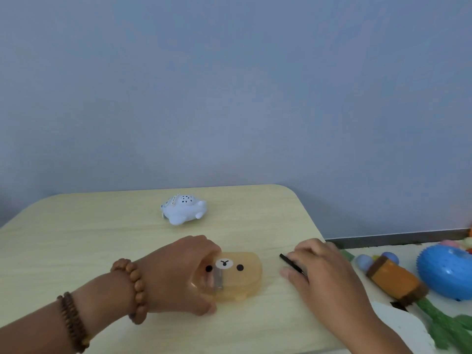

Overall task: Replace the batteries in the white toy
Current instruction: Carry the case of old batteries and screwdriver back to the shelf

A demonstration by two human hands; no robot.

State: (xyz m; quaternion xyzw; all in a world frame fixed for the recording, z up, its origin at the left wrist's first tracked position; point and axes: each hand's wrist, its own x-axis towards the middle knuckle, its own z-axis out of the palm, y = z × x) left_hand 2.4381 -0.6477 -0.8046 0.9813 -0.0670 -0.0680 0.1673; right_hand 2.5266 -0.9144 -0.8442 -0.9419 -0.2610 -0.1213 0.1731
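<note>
Wooden bead bracelets ring the wrist and forearm that reach in from the near left corner of the desk. It is a pale wood-grain top with rounded corners, its far edge close to a plain blue-grey wall.

The left hand grips the left end of a translucent amber bear-face box, which lies flat near the middle of the desk. Its fingers show through the plastic.

The white toy sits alone beyond the box, near the far edge, well apart from both hands.

Close to the right edge, the right hand rests on the desk, its fingers curled over a thin black tool.

Off the right edge, lower down, lie an orange plush toy and a blue spiky toy, below a dark baseboard.
</note>
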